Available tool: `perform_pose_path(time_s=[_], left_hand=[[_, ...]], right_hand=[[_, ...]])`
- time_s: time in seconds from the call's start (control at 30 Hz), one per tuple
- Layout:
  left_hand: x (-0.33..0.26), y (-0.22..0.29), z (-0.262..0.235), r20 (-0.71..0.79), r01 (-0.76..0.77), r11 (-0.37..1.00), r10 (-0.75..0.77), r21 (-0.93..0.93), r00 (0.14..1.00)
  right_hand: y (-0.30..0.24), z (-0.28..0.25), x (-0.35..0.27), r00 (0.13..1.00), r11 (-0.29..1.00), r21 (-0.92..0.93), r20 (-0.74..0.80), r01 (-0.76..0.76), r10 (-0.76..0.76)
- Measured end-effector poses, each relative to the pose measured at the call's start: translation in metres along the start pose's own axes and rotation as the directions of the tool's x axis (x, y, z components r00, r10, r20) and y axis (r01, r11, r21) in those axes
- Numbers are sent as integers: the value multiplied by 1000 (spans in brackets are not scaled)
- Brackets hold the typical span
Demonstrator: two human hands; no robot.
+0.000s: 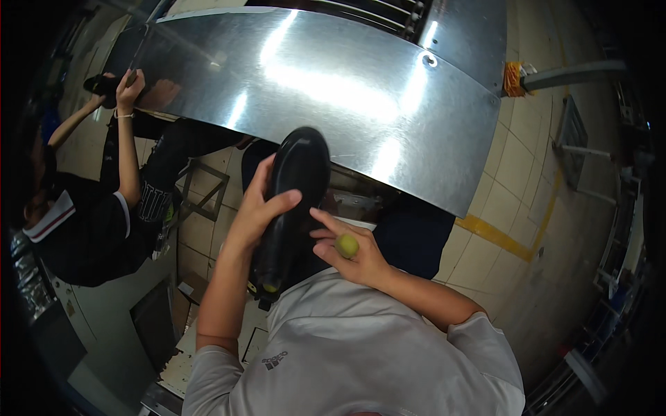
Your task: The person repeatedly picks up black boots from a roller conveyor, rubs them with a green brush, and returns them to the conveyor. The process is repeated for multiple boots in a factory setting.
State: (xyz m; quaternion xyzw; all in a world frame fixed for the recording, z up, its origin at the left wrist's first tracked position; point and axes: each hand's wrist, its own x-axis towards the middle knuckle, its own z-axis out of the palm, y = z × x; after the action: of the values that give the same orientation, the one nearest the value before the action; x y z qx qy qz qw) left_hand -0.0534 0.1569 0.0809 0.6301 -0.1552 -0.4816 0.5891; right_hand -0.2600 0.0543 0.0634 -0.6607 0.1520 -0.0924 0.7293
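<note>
A long black shoe is tilted up in front of me, its rounded toe end over the near edge of the metal table. My left hand is closed around its left side, with the thumb lying across it. A small yellow-green patch shows at its lower end. Just right of the shoe, my right hand holds a thing with a rounded yellow-green end, perhaps a handle; the rest of it is hidden. The fingertips of that hand point toward the shoe and seem just apart from it.
A shiny metal table spans the view ahead, with a metal rack beyond it. At the left a seated co-worker holds a black shoe. A grey bar with orange wrapping stands off the table's right end, above a tiled floor.
</note>
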Motion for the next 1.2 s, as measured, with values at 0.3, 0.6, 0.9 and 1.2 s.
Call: perform_pose_path(time_s=[0.3, 0.6, 0.9, 1.2], left_hand=[[162, 132, 70, 402, -304, 381, -211, 873, 891], [155, 178, 170, 151, -305, -533, -312, 789, 938], [145, 62, 135, 453, -256, -459, 392, 851, 801], [142, 51, 142, 457, -257, -431, 465, 865, 758]], right_hand=[[-31, -34, 62, 890, 996, 32, -453, 79, -56], [-26, -116, 89, 788, 893, 429, -593, 138, 163], [-18, -199, 145, 625, 702, 493, -776, 514, 87], [-20, -167, 181, 536, 574, 540, -821, 615, 199]])
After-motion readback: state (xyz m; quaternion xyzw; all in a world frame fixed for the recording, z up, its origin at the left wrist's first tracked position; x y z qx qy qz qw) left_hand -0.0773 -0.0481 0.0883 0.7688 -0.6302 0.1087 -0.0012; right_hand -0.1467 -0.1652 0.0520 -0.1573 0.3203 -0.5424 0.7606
